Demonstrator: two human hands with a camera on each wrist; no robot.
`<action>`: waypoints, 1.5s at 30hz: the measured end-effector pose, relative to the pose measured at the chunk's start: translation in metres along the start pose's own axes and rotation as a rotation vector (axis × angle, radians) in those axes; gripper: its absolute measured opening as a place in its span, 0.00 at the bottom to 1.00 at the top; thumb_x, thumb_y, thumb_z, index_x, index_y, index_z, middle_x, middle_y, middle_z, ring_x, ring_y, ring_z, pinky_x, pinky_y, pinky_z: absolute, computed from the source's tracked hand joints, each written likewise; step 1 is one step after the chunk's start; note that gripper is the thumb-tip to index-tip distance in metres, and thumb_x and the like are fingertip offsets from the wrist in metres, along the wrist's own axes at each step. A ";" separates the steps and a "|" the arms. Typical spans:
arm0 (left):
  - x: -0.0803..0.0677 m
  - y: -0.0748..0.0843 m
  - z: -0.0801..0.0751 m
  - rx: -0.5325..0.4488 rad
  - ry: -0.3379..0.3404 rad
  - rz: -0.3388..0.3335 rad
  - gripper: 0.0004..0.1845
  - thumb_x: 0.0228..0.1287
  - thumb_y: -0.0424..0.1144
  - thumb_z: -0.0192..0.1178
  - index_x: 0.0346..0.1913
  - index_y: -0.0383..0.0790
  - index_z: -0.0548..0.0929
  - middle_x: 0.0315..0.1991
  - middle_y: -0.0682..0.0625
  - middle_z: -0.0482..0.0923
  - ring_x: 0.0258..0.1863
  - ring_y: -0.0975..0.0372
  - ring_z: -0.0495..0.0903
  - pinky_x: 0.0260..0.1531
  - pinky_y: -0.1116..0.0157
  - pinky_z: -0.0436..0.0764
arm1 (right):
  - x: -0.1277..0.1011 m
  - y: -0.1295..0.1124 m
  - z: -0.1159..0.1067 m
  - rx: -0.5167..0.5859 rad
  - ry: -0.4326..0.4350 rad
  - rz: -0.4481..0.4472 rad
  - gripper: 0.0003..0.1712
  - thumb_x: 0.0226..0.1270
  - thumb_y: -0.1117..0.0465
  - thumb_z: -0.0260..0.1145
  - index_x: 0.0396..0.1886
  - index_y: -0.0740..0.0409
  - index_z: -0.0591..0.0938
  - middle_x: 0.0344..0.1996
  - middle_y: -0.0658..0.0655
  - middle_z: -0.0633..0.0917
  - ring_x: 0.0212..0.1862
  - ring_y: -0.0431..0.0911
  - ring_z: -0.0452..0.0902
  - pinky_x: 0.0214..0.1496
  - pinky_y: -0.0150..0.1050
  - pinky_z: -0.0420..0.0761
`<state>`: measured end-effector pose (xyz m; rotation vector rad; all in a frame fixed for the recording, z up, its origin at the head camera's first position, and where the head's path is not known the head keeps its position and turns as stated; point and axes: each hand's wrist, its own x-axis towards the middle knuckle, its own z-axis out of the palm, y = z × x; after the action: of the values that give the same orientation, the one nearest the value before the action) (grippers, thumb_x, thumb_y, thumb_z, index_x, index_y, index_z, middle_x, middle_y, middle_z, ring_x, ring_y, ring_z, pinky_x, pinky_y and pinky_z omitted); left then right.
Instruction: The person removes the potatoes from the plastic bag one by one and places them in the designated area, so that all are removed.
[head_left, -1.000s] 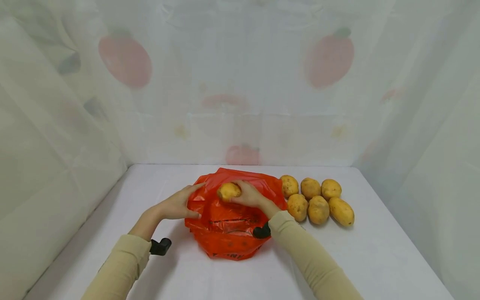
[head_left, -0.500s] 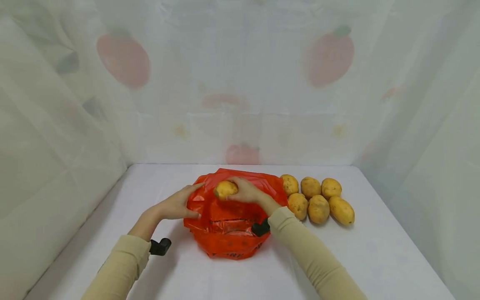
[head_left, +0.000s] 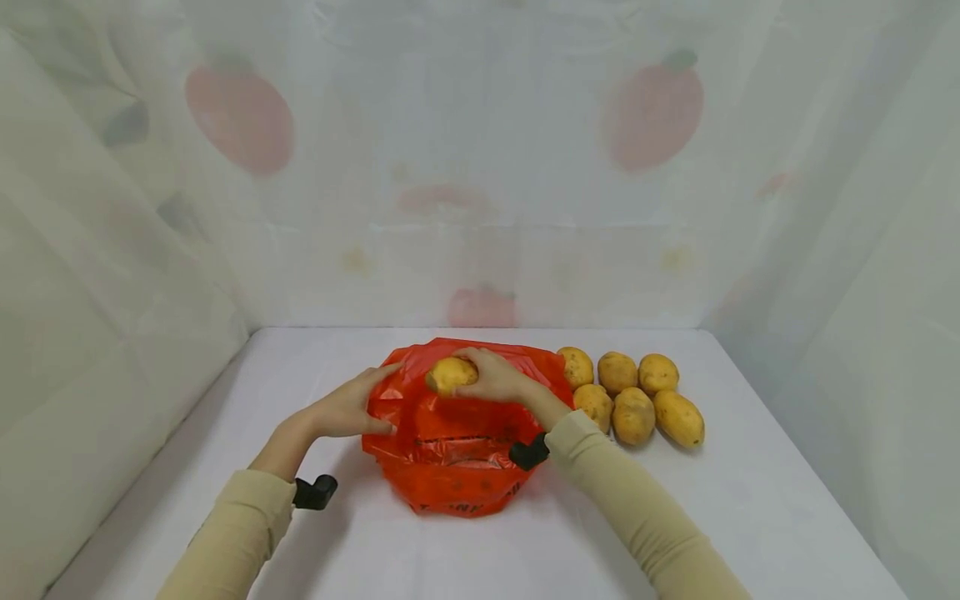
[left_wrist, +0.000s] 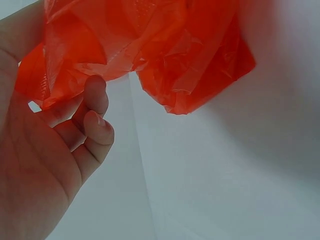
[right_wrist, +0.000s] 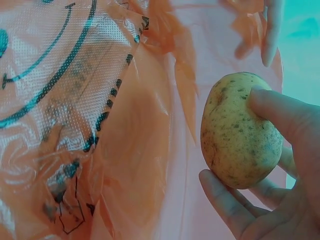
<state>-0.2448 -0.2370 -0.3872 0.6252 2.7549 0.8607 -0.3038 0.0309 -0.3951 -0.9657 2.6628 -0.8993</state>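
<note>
In the head view a red plastic bag (head_left: 461,487) stands on the table, its mouth spread wide. My left hand (head_left: 341,411) holds the left side of the bag's mouth, thumb and index finger far apart along it. The left wrist view shows that hand's other fingers (left_wrist: 99,132) bent below the thin red plastic. Over the bag's opening, my right hand (head_left: 497,377) grips a yellow potato (head_left: 450,375) between thumb and fingers. Close up, the potato (right_wrist: 240,132) is oval with dark specks; the bag's printed side (right_wrist: 50,75) lies to its left.
Several potatoes (head_left: 633,415) lie in two rows right of the bag, the nearest close to its edge. The table (head_left: 750,517) has a white cover. Pale curtains with faded fruit prints (head_left: 480,167) enclose the back and sides. Both wrists carry black mounts (head_left: 315,492).
The right hand has shifted the potato slightly left and toward the back over the bag's mouth. The left hand keeps its place on the bag. The whole view has drifted a little.
</note>
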 end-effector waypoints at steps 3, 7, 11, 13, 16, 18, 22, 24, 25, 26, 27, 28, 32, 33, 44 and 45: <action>0.000 0.000 -0.001 0.000 0.007 0.008 0.49 0.47 0.43 0.70 0.71 0.45 0.54 0.60 0.42 0.63 0.56 0.51 0.67 0.52 0.50 0.73 | -0.003 0.000 -0.001 -0.027 -0.002 -0.013 0.34 0.58 0.50 0.66 0.63 0.52 0.67 0.54 0.53 0.74 0.49 0.44 0.69 0.51 0.38 0.73; -0.001 0.001 -0.001 0.001 0.008 0.016 0.49 0.47 0.43 0.69 0.71 0.44 0.54 0.60 0.42 0.63 0.56 0.51 0.66 0.52 0.50 0.72 | -0.008 -0.002 -0.004 -0.045 -0.007 -0.028 0.34 0.58 0.50 0.66 0.63 0.52 0.67 0.53 0.53 0.75 0.47 0.43 0.69 0.49 0.37 0.73; -0.003 0.002 0.001 -0.003 0.008 0.013 0.49 0.47 0.43 0.69 0.71 0.43 0.54 0.60 0.42 0.63 0.57 0.51 0.66 0.53 0.49 0.71 | -0.013 -0.004 -0.007 -0.063 -0.011 -0.030 0.34 0.57 0.49 0.66 0.63 0.50 0.67 0.54 0.52 0.74 0.47 0.43 0.69 0.49 0.37 0.72; -0.003 0.003 0.001 -0.008 0.006 0.011 0.49 0.47 0.43 0.69 0.71 0.43 0.54 0.60 0.42 0.63 0.56 0.51 0.66 0.52 0.49 0.72 | -0.015 -0.004 -0.009 -0.073 -0.009 -0.025 0.35 0.57 0.48 0.67 0.63 0.49 0.67 0.54 0.52 0.74 0.48 0.42 0.69 0.49 0.38 0.73; -0.003 0.003 0.001 -0.013 0.003 0.003 0.48 0.47 0.42 0.69 0.71 0.43 0.54 0.61 0.42 0.62 0.57 0.51 0.66 0.52 0.49 0.73 | -0.019 -0.005 -0.013 -0.087 0.000 -0.024 0.35 0.57 0.48 0.67 0.63 0.48 0.67 0.55 0.52 0.73 0.49 0.42 0.69 0.51 0.39 0.73; -0.003 0.003 0.001 -0.018 0.001 0.002 0.48 0.47 0.42 0.69 0.71 0.43 0.54 0.61 0.42 0.62 0.56 0.50 0.66 0.51 0.49 0.73 | -0.022 -0.006 -0.015 -0.097 0.008 -0.023 0.35 0.57 0.48 0.67 0.64 0.49 0.67 0.56 0.52 0.73 0.50 0.42 0.69 0.52 0.39 0.73; -0.002 0.001 0.001 -0.018 -0.002 -0.006 0.49 0.47 0.43 0.69 0.71 0.44 0.54 0.61 0.42 0.62 0.56 0.51 0.66 0.51 0.50 0.74 | -0.028 -0.006 -0.020 -0.117 0.024 -0.017 0.36 0.57 0.47 0.66 0.64 0.47 0.66 0.57 0.51 0.72 0.51 0.42 0.69 0.52 0.40 0.72; -0.002 0.001 0.002 -0.013 -0.001 -0.010 0.49 0.47 0.44 0.70 0.71 0.44 0.54 0.61 0.43 0.62 0.56 0.51 0.66 0.50 0.50 0.74 | -0.031 -0.005 -0.022 -0.118 0.034 -0.019 0.35 0.57 0.48 0.67 0.64 0.46 0.66 0.55 0.51 0.73 0.51 0.42 0.69 0.51 0.40 0.72; -0.002 0.000 0.002 -0.011 -0.001 -0.010 0.49 0.47 0.44 0.70 0.71 0.44 0.54 0.60 0.43 0.63 0.56 0.51 0.66 0.50 0.50 0.74 | -0.032 -0.005 -0.022 -0.114 0.039 -0.021 0.35 0.56 0.48 0.67 0.63 0.46 0.67 0.54 0.50 0.73 0.50 0.42 0.69 0.51 0.40 0.72; -0.002 0.000 0.002 -0.012 0.000 -0.010 0.49 0.47 0.44 0.70 0.71 0.44 0.54 0.60 0.43 0.63 0.56 0.51 0.66 0.50 0.50 0.74 | -0.033 -0.004 -0.023 -0.111 0.045 -0.024 0.34 0.56 0.49 0.67 0.63 0.45 0.67 0.53 0.50 0.73 0.49 0.42 0.69 0.50 0.40 0.72; -0.002 0.000 0.002 -0.008 0.001 -0.009 0.49 0.47 0.44 0.70 0.71 0.44 0.54 0.60 0.43 0.63 0.56 0.51 0.66 0.50 0.50 0.74 | -0.034 -0.004 -0.024 -0.103 0.050 -0.030 0.34 0.56 0.49 0.67 0.62 0.45 0.67 0.51 0.50 0.74 0.48 0.42 0.69 0.49 0.39 0.73; -0.002 0.000 0.002 -0.008 0.001 -0.008 0.49 0.47 0.44 0.70 0.71 0.44 0.54 0.60 0.43 0.63 0.56 0.51 0.66 0.51 0.50 0.74 | -0.035 -0.003 -0.025 -0.100 0.055 -0.037 0.33 0.56 0.50 0.67 0.62 0.45 0.68 0.50 0.50 0.74 0.47 0.42 0.69 0.49 0.39 0.73; -0.002 0.000 0.002 -0.012 -0.004 -0.009 0.49 0.47 0.45 0.70 0.71 0.43 0.54 0.60 0.43 0.62 0.56 0.51 0.66 0.51 0.50 0.74 | -0.041 -0.001 -0.029 -0.104 0.066 -0.046 0.33 0.56 0.50 0.67 0.62 0.46 0.68 0.50 0.51 0.74 0.47 0.42 0.69 0.48 0.39 0.73; -0.002 0.000 0.002 -0.013 -0.005 -0.010 0.49 0.47 0.45 0.70 0.71 0.43 0.54 0.60 0.43 0.62 0.56 0.51 0.66 0.50 0.51 0.75 | -0.043 -0.001 -0.029 -0.104 0.070 -0.045 0.34 0.56 0.50 0.68 0.62 0.46 0.68 0.50 0.51 0.74 0.47 0.42 0.69 0.48 0.40 0.73; -0.002 0.000 0.002 -0.008 -0.004 -0.014 0.49 0.47 0.44 0.70 0.71 0.43 0.54 0.61 0.42 0.62 0.57 0.51 0.66 0.50 0.51 0.75 | -0.065 -0.002 -0.040 -0.111 0.139 -0.074 0.37 0.55 0.49 0.68 0.64 0.44 0.66 0.53 0.51 0.72 0.49 0.42 0.70 0.49 0.41 0.74; -0.002 0.000 0.002 -0.008 -0.004 -0.014 0.49 0.47 0.44 0.70 0.71 0.43 0.54 0.61 0.42 0.62 0.57 0.51 0.66 0.50 0.51 0.75 | -0.067 -0.003 -0.041 -0.108 0.144 -0.083 0.37 0.55 0.49 0.68 0.64 0.44 0.66 0.54 0.51 0.72 0.50 0.42 0.70 0.50 0.42 0.74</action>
<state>-0.2424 -0.2374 -0.3887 0.6044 2.7473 0.8654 -0.2644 0.0911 -0.3637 -1.0819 2.8363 -0.8818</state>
